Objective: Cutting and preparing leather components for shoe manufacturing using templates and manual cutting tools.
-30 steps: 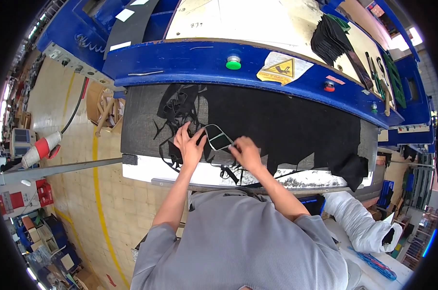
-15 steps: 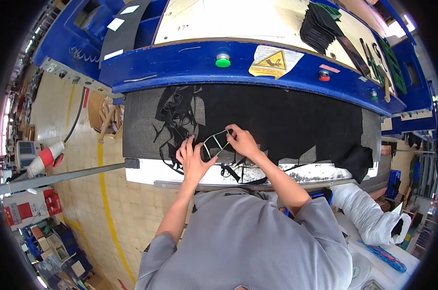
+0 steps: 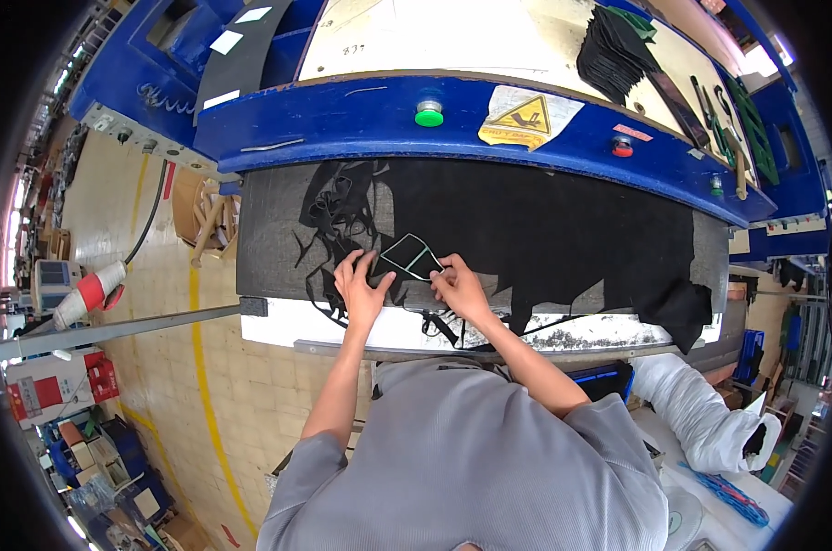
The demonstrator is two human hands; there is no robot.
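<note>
A thin metal cutting die (image 3: 419, 259), four-sided with a crossbar, lies on or just over a black fabric sheet (image 3: 526, 220). My left hand (image 3: 362, 292) has its left corner between thumb and fingers. At the right corner, my right hand (image 3: 462, 290) pinches the rim between thumb and fingertips. Cut black scraps (image 3: 335, 204) form a tangle beyond and beside my left hand. More strips (image 3: 443, 327) hang over the near edge, below the die.
A blue press beam (image 3: 342, 124) with a green button (image 3: 429, 114) and a red button (image 3: 622, 146) spans the far side. Stacked black pieces (image 3: 613, 60) lie above it. Bunched black fabric (image 3: 682, 312) sits at the bed's right end. A metal bar (image 3: 131, 331) sticks out left.
The die has turned; its right corner has come down toward me. My right hand has moved nearer with it, while my left hand has shifted only slightly.
</note>
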